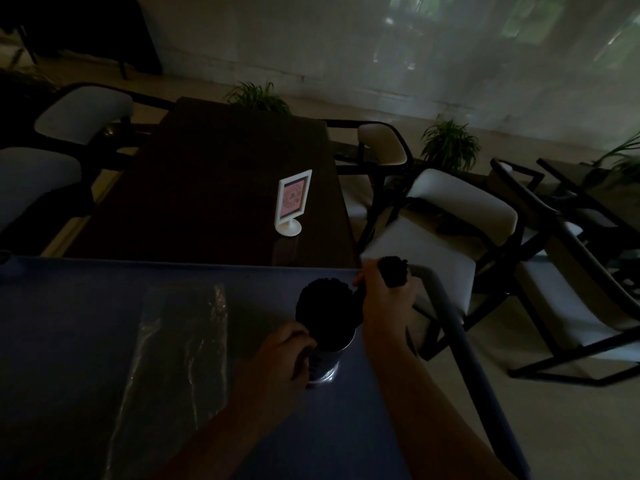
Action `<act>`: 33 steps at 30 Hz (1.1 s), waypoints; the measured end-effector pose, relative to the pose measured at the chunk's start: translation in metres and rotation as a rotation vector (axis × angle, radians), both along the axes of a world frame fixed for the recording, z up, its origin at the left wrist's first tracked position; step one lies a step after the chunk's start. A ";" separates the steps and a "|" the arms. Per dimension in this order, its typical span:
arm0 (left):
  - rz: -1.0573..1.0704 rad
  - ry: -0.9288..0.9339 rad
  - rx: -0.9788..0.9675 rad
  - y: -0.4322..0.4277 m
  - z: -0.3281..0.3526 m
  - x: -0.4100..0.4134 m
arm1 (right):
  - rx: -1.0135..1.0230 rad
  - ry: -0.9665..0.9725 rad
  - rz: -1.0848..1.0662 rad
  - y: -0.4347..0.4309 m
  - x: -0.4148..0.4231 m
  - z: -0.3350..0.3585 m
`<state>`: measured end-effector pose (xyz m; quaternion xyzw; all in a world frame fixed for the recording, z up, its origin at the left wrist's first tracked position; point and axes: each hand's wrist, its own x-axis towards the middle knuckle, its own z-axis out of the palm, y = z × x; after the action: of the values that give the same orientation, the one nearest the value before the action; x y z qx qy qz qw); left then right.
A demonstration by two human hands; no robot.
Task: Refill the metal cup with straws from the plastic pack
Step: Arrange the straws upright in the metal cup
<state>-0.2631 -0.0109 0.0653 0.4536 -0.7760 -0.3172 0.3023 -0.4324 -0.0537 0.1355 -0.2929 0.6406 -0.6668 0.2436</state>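
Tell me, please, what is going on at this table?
A person is refilling a metal cup with black straws. The left hand grips the cup on the blue table, while the right hand holds a bundle of them beside it. The cup looks nearly full. The plastic pack lies to its left.

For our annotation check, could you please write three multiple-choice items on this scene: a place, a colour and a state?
1. Where does the plastic pack lie? A left of the metal cup; B on a chair; C on the brown table.
2. What colour is the sign stand? A red; B white; C green.
3. What does the right hand hold? A nothing; B the cup; C a bundle of straws.
Answers: 1 A, it lies on the blue surface beside the cup; 2 B, frame and foot are white; 3 C, its fingers curl round the black bundle.
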 end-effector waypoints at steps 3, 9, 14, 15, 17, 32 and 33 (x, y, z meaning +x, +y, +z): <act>-0.004 -0.016 0.003 0.000 0.003 0.000 | 0.006 0.124 0.116 0.009 0.007 -0.014; -0.028 -0.045 -0.036 0.000 0.009 -0.002 | -0.035 0.321 0.184 0.023 0.012 -0.037; -0.021 -0.034 -0.045 0.000 0.007 -0.004 | -0.040 0.437 0.191 0.030 0.004 -0.054; -0.018 -0.029 -0.047 0.000 0.007 -0.005 | -0.030 0.451 0.206 0.030 0.001 -0.057; -0.013 -0.022 -0.061 0.000 0.007 -0.005 | 0.013 0.458 0.232 0.029 -0.006 -0.063; 0.202 0.337 0.096 -0.002 0.011 0.002 | 0.161 0.113 0.489 0.037 -0.029 -0.082; 0.224 0.324 0.170 -0.004 0.011 -0.001 | 0.143 0.089 0.486 0.039 -0.028 -0.082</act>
<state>-0.2640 -0.0147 0.0763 0.5040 -0.6325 -0.4146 0.4172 -0.4600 -0.0145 0.0535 -0.4493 0.6071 -0.5279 0.3884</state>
